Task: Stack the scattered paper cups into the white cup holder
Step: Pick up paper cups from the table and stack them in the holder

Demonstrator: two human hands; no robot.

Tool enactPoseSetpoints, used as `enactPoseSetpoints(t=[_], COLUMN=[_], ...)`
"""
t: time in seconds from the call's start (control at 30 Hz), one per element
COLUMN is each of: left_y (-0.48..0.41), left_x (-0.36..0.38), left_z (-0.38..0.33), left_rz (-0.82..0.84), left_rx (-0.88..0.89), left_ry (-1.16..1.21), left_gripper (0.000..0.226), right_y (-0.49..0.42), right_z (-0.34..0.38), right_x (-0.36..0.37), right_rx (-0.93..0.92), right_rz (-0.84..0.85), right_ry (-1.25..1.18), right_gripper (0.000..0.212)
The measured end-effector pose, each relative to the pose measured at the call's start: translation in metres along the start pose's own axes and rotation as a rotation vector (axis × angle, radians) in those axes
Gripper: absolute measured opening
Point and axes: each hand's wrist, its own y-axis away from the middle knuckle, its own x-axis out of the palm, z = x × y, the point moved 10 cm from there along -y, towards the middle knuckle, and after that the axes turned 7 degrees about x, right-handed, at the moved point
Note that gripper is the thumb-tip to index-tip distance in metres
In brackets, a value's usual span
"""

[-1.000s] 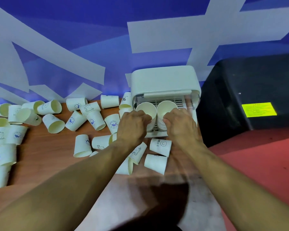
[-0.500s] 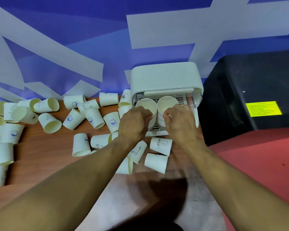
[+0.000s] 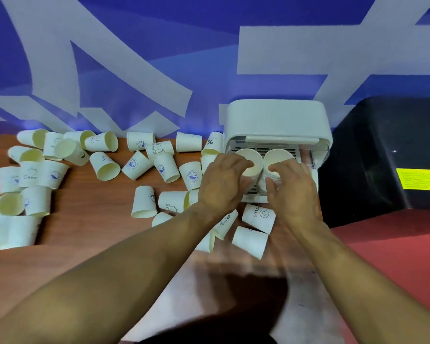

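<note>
A person's two bare forearms reach forward to a white cup holder (image 3: 276, 120) that stands at the back right of a wooden table (image 3: 90, 247), against a blue and white wall (image 3: 134, 58). The holder's front is open, and two stacks of paper cups sit side by side inside it, their mouths tilted up toward the viewer. The left hand (image 3: 221, 184) is curled round the left stack (image 3: 253, 157), fingertips hooked over the top cup's near rim. The right hand (image 3: 293, 192) pinches the right stack (image 3: 281, 155), forefinger across the rim and thumb pressed against the side below. Both hands sit close together just in front of the holder's opening. Loose cups (image 3: 144, 202) lie scattered over the table to the left of the hands, most on their sides, some upside down. A cup printed HELLO (image 3: 258, 217) lies just beneath the right wrist, touching a plain cup (image 3: 250, 240) nearer the viewer. A black box (image 3: 382, 157) with a yellow label (image 3: 420, 178) stands right of the holder, on a red floor (image 3: 395, 256)
</note>
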Motion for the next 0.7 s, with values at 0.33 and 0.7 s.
enactPoseSetpoints(t=[0.33,0.7], left_y=[0.07,0.21], left_x=[-0.072,-0.174], left_z=[0.058,0.213], left_rz=[-0.159,-0.265], left_rx=[-0.125,-0.446], left_ry=[-0.039,-0.112], left_gripper=[0.031,0.031], right_y=[0.025,0.065], right_z=[0.123,0.302], right_x=[0.019,0.116], right_rx=[-0.211,-0.39], right_rz=[0.031,0.238], right_ry=[-0.115,-0.184], right_gripper=[0.018,0.021])
